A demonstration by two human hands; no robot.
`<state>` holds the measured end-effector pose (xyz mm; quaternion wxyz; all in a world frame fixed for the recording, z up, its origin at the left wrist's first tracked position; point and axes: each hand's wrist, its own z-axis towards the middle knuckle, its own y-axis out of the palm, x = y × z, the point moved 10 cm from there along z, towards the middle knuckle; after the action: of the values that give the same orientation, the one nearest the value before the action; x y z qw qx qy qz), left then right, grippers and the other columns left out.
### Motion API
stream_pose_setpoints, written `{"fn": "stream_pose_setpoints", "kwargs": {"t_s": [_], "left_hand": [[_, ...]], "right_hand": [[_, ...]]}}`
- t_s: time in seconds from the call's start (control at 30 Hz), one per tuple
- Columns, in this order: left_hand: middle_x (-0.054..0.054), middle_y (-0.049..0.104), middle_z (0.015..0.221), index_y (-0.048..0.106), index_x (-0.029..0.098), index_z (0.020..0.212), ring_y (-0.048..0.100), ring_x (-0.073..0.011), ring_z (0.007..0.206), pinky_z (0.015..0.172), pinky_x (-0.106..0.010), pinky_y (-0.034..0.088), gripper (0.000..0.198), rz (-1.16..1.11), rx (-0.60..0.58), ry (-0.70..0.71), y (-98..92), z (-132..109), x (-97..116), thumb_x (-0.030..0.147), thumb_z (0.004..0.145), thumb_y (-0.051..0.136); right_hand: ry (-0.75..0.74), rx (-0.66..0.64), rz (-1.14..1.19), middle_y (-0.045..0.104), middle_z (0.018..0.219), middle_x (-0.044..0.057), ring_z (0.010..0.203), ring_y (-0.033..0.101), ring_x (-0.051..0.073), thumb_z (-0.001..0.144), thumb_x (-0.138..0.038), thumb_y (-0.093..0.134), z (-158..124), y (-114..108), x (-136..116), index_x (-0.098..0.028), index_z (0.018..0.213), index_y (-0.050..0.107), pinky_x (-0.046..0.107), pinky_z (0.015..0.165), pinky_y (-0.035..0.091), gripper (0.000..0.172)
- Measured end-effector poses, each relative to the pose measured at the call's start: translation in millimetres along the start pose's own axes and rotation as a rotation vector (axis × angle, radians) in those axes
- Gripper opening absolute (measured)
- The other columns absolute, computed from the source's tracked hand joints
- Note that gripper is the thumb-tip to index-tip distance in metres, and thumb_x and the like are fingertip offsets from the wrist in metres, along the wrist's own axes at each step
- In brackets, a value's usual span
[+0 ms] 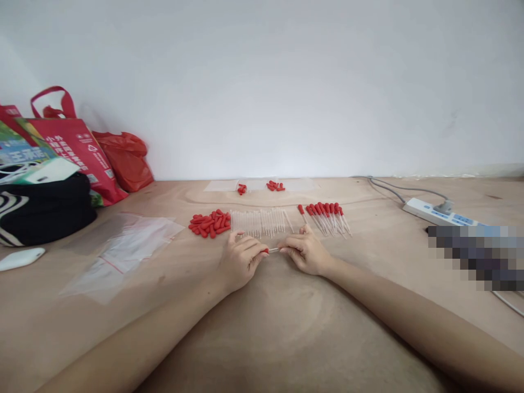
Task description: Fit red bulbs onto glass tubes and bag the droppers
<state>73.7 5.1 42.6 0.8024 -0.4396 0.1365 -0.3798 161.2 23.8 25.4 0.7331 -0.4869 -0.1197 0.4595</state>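
My left hand (243, 259) pinches a red rubber bulb (265, 250), most of it hidden by the fingers. From the other side, my right hand (305, 251) grips a thin clear dropper tube (274, 249) whose end meets the bulb; how deep it sits inside I cannot tell. Just beyond my hands lies a row of clear dropper tubes (257, 221). To its left is a pile of loose red bulbs (208, 222). On the right, several droppers with red bulbs fitted (327, 215) lie side by side, bulbs toward the wall.
Clear zip bags (126, 251) lie on the left of the wooden table (262, 338). A black pouch (45, 210), red bags (82, 147) and a white case (21, 258) stand farther left. At right is a power strip (442, 213). More bulbs (275, 186) lie near the wall.
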Motion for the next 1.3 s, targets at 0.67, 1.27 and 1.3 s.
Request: {"fn": "stream_pose_setpoints", "kwargs": {"t_s": [0.67,1.27,1.3], "left_hand": [[0.000,0.059,0.067,0.054,0.017,0.075,0.051,-0.0132,0.067,0.089,-0.039,0.023,0.020,0.042,-0.080,0.103,7.6,0.6,13.4,0.024,0.085,0.038],[-0.006,0.061,0.097,0.054,0.021,0.105,0.052,-0.0210,0.091,0.090,-0.042,0.022,0.028,0.181,0.076,-0.115,-13.8,1.4,-28.3,0.034,0.081,0.047],[-0.008,0.060,0.099,0.053,0.021,0.107,0.050,-0.0225,0.094,0.089,-0.042,0.023,0.030,0.214,0.089,-0.157,-15.5,0.2,-34.7,0.034,0.080,0.047]], "right_hand": [[0.083,-0.011,0.076,0.062,0.063,-0.001,0.053,0.046,0.009,0.082,-0.022,0.042,3.9,3.1,-9.5,-0.017,0.076,0.059,0.027,0.065,0.020,0.018],[0.210,-0.094,-0.343,0.063,0.079,0.005,0.078,0.053,0.017,0.082,-0.026,0.042,16.0,-26.3,27.1,-0.018,0.073,0.061,0.029,0.068,0.024,0.023],[0.336,-0.056,-0.345,0.063,0.080,0.005,0.078,0.054,0.017,0.082,-0.027,0.041,13.3,-35.3,47.4,-0.018,0.075,0.061,0.028,0.067,0.026,0.024]]}}
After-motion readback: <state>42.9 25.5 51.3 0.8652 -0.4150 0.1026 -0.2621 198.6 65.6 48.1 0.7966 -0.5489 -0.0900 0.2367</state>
